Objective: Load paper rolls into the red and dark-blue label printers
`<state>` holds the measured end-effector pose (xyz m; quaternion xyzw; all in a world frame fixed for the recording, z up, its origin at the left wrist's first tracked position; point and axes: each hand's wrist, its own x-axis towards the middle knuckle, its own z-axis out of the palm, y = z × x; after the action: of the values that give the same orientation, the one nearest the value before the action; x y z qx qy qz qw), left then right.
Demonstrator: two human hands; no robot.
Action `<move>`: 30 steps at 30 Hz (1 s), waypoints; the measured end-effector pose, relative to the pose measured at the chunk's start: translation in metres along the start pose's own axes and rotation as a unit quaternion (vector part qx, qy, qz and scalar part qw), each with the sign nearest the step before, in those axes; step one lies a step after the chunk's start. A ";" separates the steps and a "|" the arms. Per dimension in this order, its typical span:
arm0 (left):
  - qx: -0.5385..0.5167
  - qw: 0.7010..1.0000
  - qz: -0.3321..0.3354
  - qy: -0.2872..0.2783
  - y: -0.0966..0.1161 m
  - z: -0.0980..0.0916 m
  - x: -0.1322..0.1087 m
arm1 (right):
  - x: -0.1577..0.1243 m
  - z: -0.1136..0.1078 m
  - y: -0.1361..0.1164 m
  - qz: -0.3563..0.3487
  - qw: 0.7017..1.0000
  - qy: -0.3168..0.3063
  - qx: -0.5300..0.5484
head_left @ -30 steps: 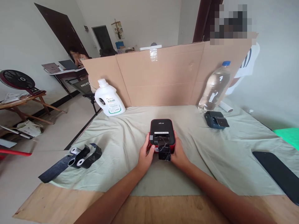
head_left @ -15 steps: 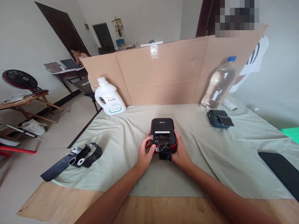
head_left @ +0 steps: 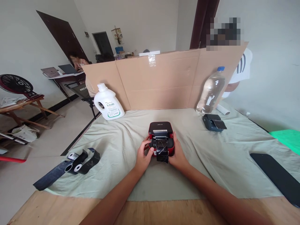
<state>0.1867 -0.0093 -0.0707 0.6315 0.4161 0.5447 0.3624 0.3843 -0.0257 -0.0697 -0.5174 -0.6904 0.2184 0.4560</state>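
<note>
A black and red portable label printer [head_left: 160, 126] sits on the pale green cloth in front of me, its lid raised at the front. Out of its slot a dark ribbon strip [head_left: 162, 153] hangs over the near edge. My left hand [head_left: 143, 156] grips the printer's left side, thumb at the front corner and fingers on the side and top. Against the right side is my right hand [head_left: 179, 153], closed round that edge with its fingertips partly hidden. Both hands are closed on the printer.
Dark ribbon rolls [head_left: 82, 162] lie at left. A white detergent jug [head_left: 110, 103] and a water bottle [head_left: 211, 90] stand before a cardboard screen [head_left: 159, 84]. At right are a small dark device [head_left: 212, 122] and a black phone [head_left: 276, 176]. A person stands behind the screen.
The printer's lid has lifted, showing its inside, where before it was shut. Both hands have stayed on the printer's sides. The camera view has shifted slightly.
</note>
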 end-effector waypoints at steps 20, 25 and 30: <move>0.011 1.000 0.013 -0.001 0.002 -0.001 0.000 | 0.145 -0.015 -0.084 0.002 0.843 -0.357 -0.404; 0.002 1.000 0.016 -0.008 0.005 -0.002 0.000 | 0.143 -0.002 -0.081 0.004 0.843 -0.328 -0.427; -0.008 1.000 0.004 -0.015 0.007 -0.004 0.000 | 0.136 -0.029 -0.077 -0.012 0.895 -0.332 -0.299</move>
<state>0.1833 -0.0117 -0.0638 0.6386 0.4033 0.5400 0.3714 0.3633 0.0652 0.0589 -0.5182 -0.8406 0.1553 0.0272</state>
